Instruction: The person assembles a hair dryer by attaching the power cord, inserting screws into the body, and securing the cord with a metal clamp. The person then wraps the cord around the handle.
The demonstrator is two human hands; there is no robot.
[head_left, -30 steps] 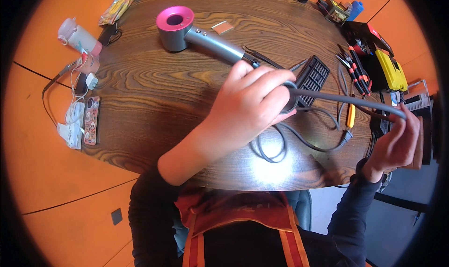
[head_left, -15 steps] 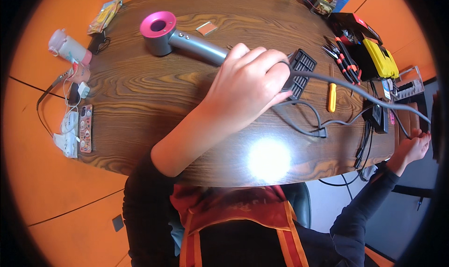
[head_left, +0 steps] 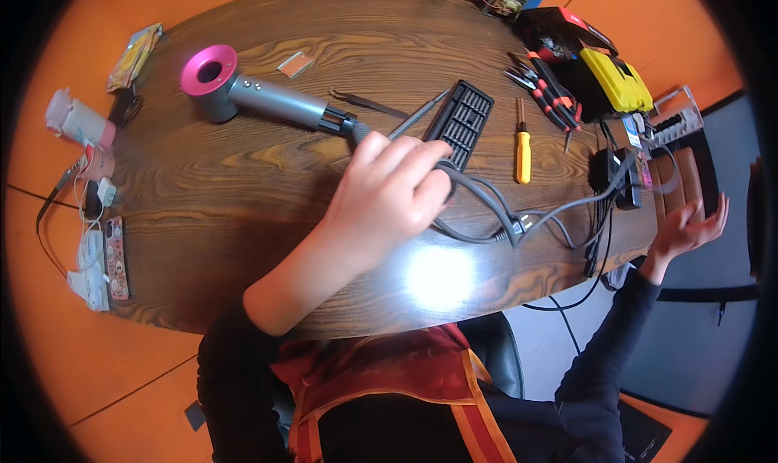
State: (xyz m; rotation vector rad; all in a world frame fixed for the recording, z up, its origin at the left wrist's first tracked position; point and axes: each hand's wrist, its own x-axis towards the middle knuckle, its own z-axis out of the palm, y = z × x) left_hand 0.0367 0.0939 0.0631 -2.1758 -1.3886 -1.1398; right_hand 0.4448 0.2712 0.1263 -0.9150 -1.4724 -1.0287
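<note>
A hair dryer point(head_left: 279, 102) with a pink ring head and grey handle extends to the upper left of my left hand point(head_left: 389, 183). Those fingers are closed round its grey cord point(head_left: 478, 189), just below a dark, open-looking section at the handle's lower end. Beyond my hand the cord loops over the table, with a plug point(head_left: 520, 226) among the loops. Off the table's right edge, my right hand point(head_left: 689, 229) is empty with its fingers apart. Close to my left hand are a black case of screwdriver bits point(head_left: 463, 118), a slim screwdriver point(head_left: 420, 114) and dark tweezers point(head_left: 369, 103).
A yellow-handled screwdriver point(head_left: 523, 156), red-and-black pliers point(head_left: 551, 94) and a yellow toolbox point(head_left: 617, 82) stand toward the right. Black cables and adapters point(head_left: 616, 179) crowd that edge. On the left are a phone point(head_left: 117, 256), a power strip point(head_left: 93, 272) and a bottle point(head_left: 81, 118).
The cord stretched between my hands has left my right hand and dropped in loops on the table. My right hand has opened. My left hand moved down the cord, uncovering the handle's end.
</note>
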